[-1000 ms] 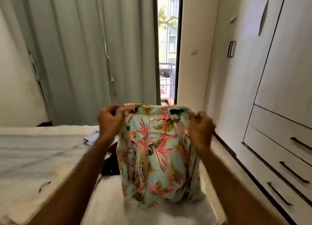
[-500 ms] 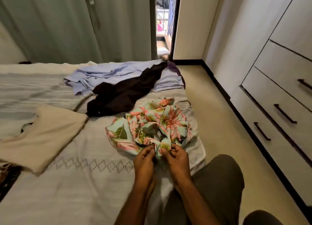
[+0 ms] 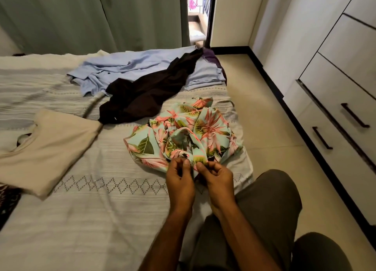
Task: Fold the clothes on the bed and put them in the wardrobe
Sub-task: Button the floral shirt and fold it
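A crumpled floral garment (image 3: 183, 132), mint with pink leaves, lies near the right edge of the bed (image 3: 91, 220). My left hand (image 3: 179, 179) and my right hand (image 3: 217, 179) sit side by side at its near edge, both pinching the fabric. A dark brown garment (image 3: 146, 95) sprawls behind it, over a light blue shirt (image 3: 122, 67). A folded lilac piece (image 3: 205, 75) rests at the far right corner. A beige top (image 3: 46, 148) lies flat on the left. The wardrobe (image 3: 335, 71) with drawers stands to the right.
A strip of tiled floor (image 3: 260, 116) runs between bed and wardrobe. Green curtains (image 3: 91, 16) hang behind the bed, beside an open doorway (image 3: 198, 14). My knees in dark trousers (image 3: 270, 209) press against the bed edge. A dark patterned cloth (image 3: 8, 199) shows at the far left.
A second ago I held the floral garment up spread between both hands. It has dropped onto the bed in a heap, and my hands have come together at its near edge.
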The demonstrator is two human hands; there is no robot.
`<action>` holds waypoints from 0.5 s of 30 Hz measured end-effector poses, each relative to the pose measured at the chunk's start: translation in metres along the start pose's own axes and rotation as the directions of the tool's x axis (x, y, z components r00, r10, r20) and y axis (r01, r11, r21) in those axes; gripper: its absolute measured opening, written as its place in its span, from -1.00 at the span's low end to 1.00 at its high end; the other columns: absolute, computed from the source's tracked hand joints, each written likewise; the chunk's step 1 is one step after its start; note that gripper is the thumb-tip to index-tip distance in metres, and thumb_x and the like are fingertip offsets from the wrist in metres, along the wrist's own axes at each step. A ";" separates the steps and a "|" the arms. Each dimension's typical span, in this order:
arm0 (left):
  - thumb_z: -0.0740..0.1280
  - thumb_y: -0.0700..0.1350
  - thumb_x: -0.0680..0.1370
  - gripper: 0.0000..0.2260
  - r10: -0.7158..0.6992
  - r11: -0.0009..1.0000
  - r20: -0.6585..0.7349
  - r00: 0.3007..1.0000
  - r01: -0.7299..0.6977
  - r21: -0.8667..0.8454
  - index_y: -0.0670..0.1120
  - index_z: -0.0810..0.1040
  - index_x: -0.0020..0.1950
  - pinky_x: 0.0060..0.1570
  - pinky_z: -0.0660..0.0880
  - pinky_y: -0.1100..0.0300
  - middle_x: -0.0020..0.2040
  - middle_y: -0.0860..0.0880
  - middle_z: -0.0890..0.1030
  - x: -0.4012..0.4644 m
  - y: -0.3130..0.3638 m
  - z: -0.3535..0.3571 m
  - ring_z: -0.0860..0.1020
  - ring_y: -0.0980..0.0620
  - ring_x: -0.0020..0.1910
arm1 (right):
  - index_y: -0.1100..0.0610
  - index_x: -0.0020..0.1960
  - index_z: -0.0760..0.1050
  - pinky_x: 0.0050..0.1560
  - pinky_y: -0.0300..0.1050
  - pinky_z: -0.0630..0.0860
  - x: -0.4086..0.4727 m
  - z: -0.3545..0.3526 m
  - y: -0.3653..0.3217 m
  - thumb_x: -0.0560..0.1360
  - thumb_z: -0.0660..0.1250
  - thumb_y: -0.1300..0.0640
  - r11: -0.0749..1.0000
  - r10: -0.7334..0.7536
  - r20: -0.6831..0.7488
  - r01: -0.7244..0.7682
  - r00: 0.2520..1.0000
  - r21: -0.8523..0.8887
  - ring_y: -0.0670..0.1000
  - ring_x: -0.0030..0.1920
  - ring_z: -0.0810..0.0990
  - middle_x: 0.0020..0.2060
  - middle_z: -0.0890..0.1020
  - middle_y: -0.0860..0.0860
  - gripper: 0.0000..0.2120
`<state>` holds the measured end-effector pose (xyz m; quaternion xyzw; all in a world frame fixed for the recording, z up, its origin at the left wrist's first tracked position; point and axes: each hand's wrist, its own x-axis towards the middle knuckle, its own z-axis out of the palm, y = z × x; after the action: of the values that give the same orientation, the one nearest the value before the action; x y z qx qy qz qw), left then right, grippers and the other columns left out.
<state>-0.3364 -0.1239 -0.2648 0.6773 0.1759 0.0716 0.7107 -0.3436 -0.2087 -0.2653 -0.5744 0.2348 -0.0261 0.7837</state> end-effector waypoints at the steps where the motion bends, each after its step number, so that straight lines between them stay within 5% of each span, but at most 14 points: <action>1: 0.29 -0.16 0.66 -0.91 0.060 0.996 -0.024 0.998 -0.059 0.061 -0.07 0.57 -0.01 -0.17 0.52 0.31 -0.12 0.01 0.64 0.003 0.002 -0.004 0.60 0.14 -0.13 | 0.22 0.00 0.67 -0.18 -0.08 0.62 0.000 0.000 0.001 0.50 0.47 0.20 0.999 -0.014 0.020 0.015 1.000 -0.031 0.07 -0.23 0.65 -0.21 0.71 0.19 -0.89; 5: 0.35 -0.18 0.62 -0.94 0.352 0.869 0.050 0.935 -0.346 0.354 -0.05 0.61 0.01 -0.19 0.52 0.32 -0.13 0.04 0.65 0.014 0.007 -0.022 0.60 0.18 -0.13 | 0.14 0.03 0.70 0.00 -0.07 0.65 0.003 0.002 0.008 0.51 0.47 0.18 0.989 -0.069 0.023 0.071 0.997 -0.130 0.02 -0.03 0.71 -0.13 0.74 0.03 -0.89; 11: 0.44 -0.21 0.56 -0.94 0.356 0.865 0.090 0.930 -0.364 0.346 -0.06 0.63 -0.04 -0.21 0.52 0.40 -0.20 0.09 0.66 0.008 0.008 -0.021 0.63 0.19 -0.18 | -0.05 -0.07 0.68 -0.07 -0.17 0.65 -0.004 0.005 0.005 0.46 0.53 0.24 0.905 -0.358 -0.044 0.335 0.933 -0.263 -0.11 -0.11 0.71 -0.18 0.73 -0.13 -0.81; 15: 0.45 -0.27 0.54 -0.90 0.346 0.871 0.105 0.932 -0.361 0.333 -0.08 0.67 -0.01 -0.18 0.49 0.48 -0.18 0.10 0.67 0.000 0.012 -0.016 0.63 0.24 -0.13 | 0.09 -0.03 0.70 -0.10 -0.17 0.65 -0.010 0.006 0.006 0.44 0.54 0.24 0.782 -0.543 -0.035 0.490 0.839 -0.384 -0.13 -0.13 0.70 -0.20 0.71 -0.13 -0.87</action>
<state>-0.3398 -0.1083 -0.2532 0.8138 0.0438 0.1541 0.5587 -0.3518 -0.1984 -0.2660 -0.7468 0.1245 -0.2378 0.6084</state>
